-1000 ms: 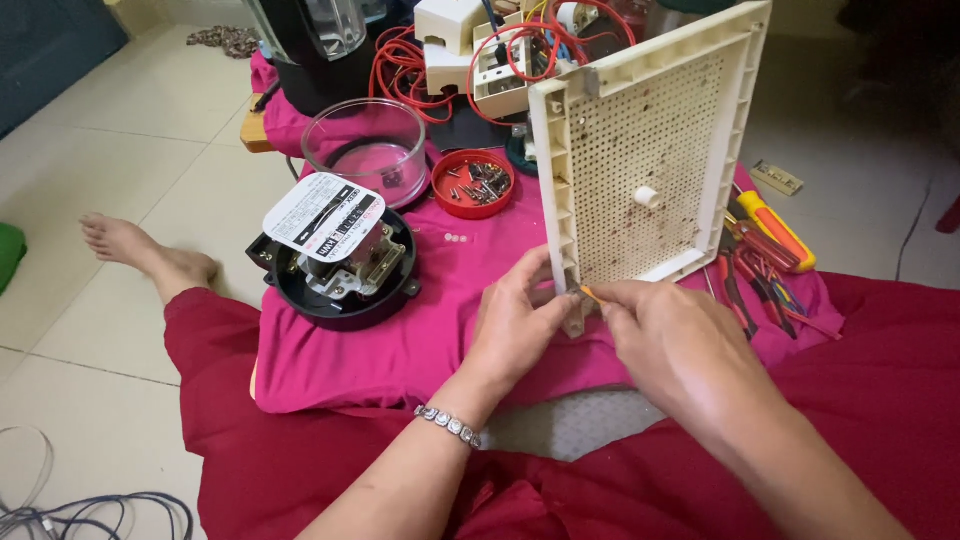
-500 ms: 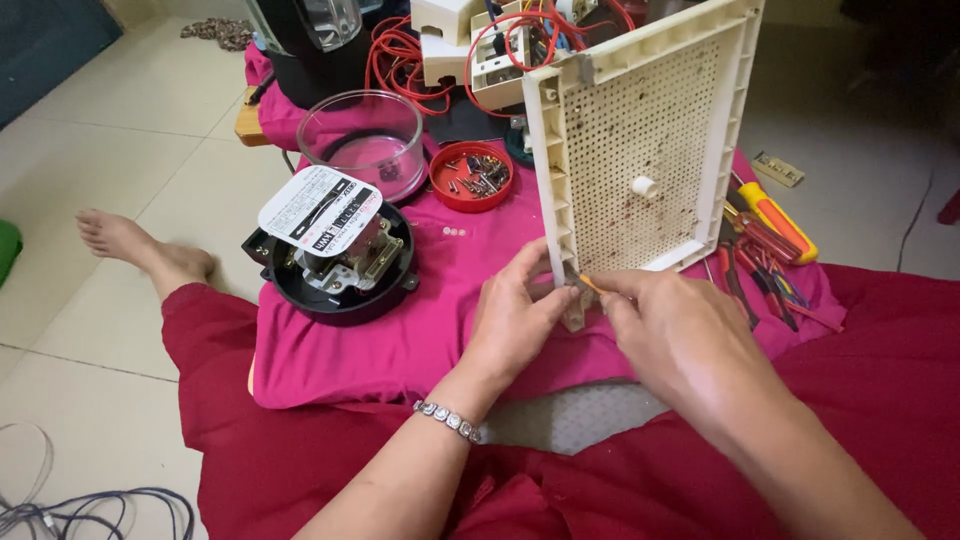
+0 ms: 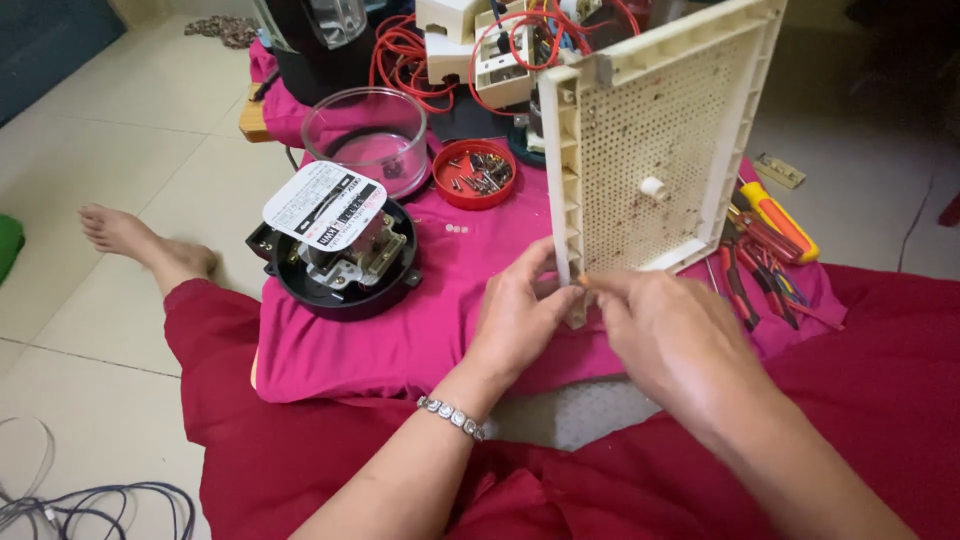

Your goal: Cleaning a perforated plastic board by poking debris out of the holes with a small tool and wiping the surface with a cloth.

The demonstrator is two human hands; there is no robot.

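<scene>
Above the pink cloth (image 3: 400,340), 1 cream perforated panel (image 3: 655,150) stands upright, long axis vertical, holes facing the camera. 2 hands: left hand (image 3: 520,320) and right hand (image 3: 670,335) pinch its lower left corner, possibly around a small part. Nearby: 1 meter (image 3: 340,250), 1 clear bowl (image 3: 365,135), 1 red dish (image 3: 475,172).

Matt cream plastic perforated panel (image 3: 655,150); soft pink cloth (image 3: 430,320); glossy clear dome (image 3: 365,135).
</scene>
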